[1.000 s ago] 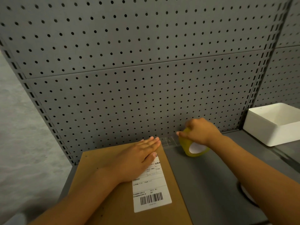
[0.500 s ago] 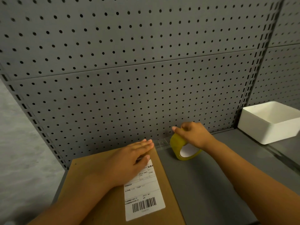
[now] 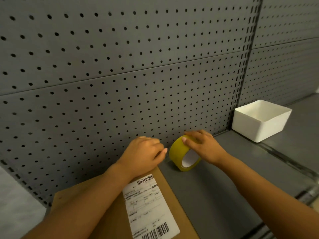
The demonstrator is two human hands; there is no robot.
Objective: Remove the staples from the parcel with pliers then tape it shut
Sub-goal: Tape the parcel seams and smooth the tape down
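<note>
Dim, warm-ish light, I'd say from above; no hard glare. Soft shadow under tape roll (image 3: 184,155) on shelf (image 3: 215,187). Wide-angle bend at edges, pegboard (image 3: 120,66) lines curve. Slight motion blur on holes top-left; label (image 3: 150,209) print too soft to read.

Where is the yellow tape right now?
In the head view the tape stands on edge on the grey shelf by the pegboard, right of the parcel, under the right hand.
</note>
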